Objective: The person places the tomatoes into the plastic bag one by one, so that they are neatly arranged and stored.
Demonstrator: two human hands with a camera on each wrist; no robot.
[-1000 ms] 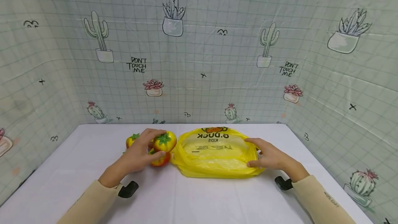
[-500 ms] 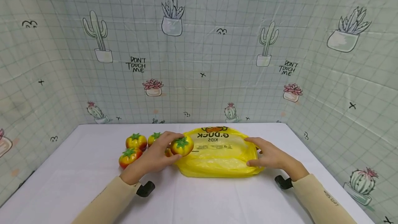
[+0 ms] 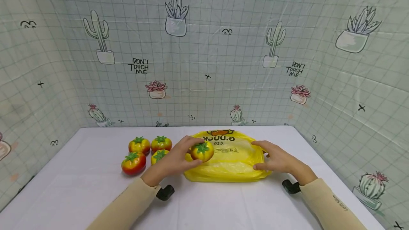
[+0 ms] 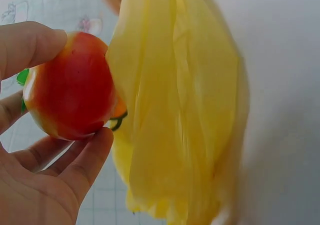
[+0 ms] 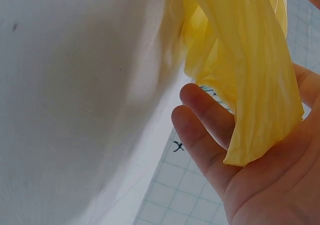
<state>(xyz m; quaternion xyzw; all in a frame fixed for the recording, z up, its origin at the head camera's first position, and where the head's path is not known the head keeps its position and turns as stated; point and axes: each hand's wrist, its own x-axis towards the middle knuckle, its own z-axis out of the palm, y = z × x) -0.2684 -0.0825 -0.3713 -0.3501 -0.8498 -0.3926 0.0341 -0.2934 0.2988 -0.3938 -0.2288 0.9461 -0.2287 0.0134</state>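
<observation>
In the head view, a white-covered table [image 3: 223,205] fills the lower half of the frame, and behind it and at both sides hangs a backdrop [image 3: 204,56] with a grid and drawn potted plants. "DON'T TOUCH ME" is printed there twice, at left and right. On the yellow plastic bag [image 3: 227,175], in the centre, "G.DUCK KIDS" reads mirrored; its smaller print is too tiny. The right sleeve [image 3: 329,203] carries lettering which I cannot read surely. The left hand [image 3: 174,159] grasps a tomato [image 3: 204,154] before the bag's left end; four more tomatoes [image 3: 133,164] sit at centre left. The right hand [image 3: 278,157] holds the bag's right end.

In the left wrist view, thumb and fingers grip the tomato's red side, at upper left.

In the right wrist view, yellow film hangs between thumb and fingers, over the palm.
</observation>
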